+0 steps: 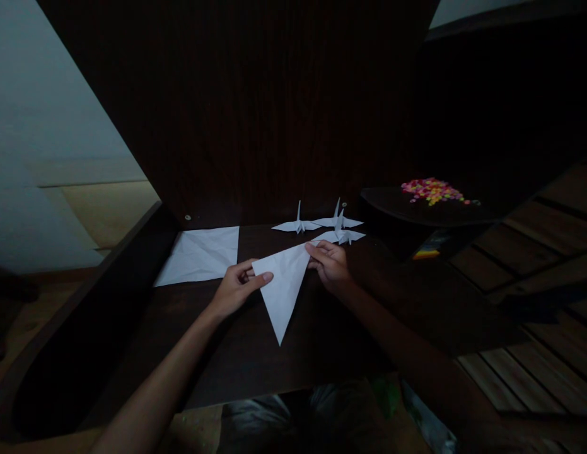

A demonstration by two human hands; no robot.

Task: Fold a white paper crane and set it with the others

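Note:
A sheet of white paper folded into a triangle [282, 287] hangs between my hands, one corner pointing down toward me. My left hand [239, 285] grips its left corner, thumb on the front and fingers behind. At the upper right corner, my right hand [330, 263] pinches the paper between thumb and fingers. Just beyond the right hand lie three folded paper cranes, one on the left [299, 225], one at the back [338, 219] and one nearer [341, 236]. A flat, creased white sheet [203, 252] rests on the dark surface left of my left hand.
A dark wooden desk [255, 372] has a tall back panel [255, 113] and a raised left side [85, 328]. On a rounded shelf [383, 205] at right sits a pile of small colourful pieces [434, 189]. Slatted wood [520, 378] stands at far right.

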